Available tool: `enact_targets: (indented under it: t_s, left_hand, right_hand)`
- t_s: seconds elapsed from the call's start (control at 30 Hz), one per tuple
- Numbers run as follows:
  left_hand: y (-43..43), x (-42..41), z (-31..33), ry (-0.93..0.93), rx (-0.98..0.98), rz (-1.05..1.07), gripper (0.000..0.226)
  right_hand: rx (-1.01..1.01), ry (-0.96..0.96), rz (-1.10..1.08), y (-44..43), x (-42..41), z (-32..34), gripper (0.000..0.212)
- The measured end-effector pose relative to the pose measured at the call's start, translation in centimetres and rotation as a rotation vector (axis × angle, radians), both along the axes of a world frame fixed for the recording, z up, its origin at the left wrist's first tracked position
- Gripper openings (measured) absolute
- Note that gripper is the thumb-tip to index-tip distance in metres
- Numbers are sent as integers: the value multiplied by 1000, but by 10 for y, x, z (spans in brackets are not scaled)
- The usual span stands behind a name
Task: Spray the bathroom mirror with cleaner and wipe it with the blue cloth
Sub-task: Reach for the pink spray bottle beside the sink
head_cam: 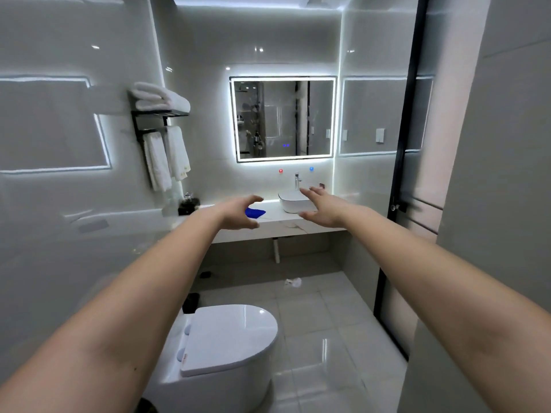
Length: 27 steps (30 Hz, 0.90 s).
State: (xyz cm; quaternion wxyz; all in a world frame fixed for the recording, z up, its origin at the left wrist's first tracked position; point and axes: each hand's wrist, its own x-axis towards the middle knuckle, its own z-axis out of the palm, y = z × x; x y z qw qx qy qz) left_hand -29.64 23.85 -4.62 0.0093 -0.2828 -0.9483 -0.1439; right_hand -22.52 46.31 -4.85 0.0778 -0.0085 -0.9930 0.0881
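1. Hand status: the left hand [238, 213] is held out in front with thumb and fingers apart in a loose curve, and it holds nothing. The right hand [322, 208] is held out with its fingers spread and nearly straight, also empty.
2. Locate the blue cloth [255, 213]. It lies on the counter [286, 226], just left of the basin [293, 205] and below the mirror [283, 117]. It shows between the left thumb and fingers, but contact cannot be confirmed.
3. Locate the cleaner. No spray bottle can be identified. The small items on the dark tray [188, 205] at the left end of the counter are too small to tell.
4. Step in hand, as judged: approach the counter and collect the cloth. Pass the toilet [226, 338], which stands left of the path.
5. Gather the whole cloth in the left hand so no corner trails into the basin.
6. Keep the right hand free for the spray bottle.
7. Spraying and wiping appear not yet begun.
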Motion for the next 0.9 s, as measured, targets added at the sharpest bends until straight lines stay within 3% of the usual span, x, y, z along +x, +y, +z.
enact_targets:
  t_s: [0.37,0.6,0.77,0.9]
  left_hand:
    - [93,-173,-83,-160,-41,-76,72]
    - [178,-335,-58,-101,-20,-135,72]
    - [240,-446,-37,-97,-52,-179,71]
    - [305,-524,-44,-120,-54,-226,71]
  right_hand:
    - [-45,-111,-47,90,-165,-83,79]
    - [16,-138,-72,169,-307,-76,77]
    - [-44,-94,-131,230,-409,-44,76]
    - [-115,-57,-159,276,-479,-58,72]
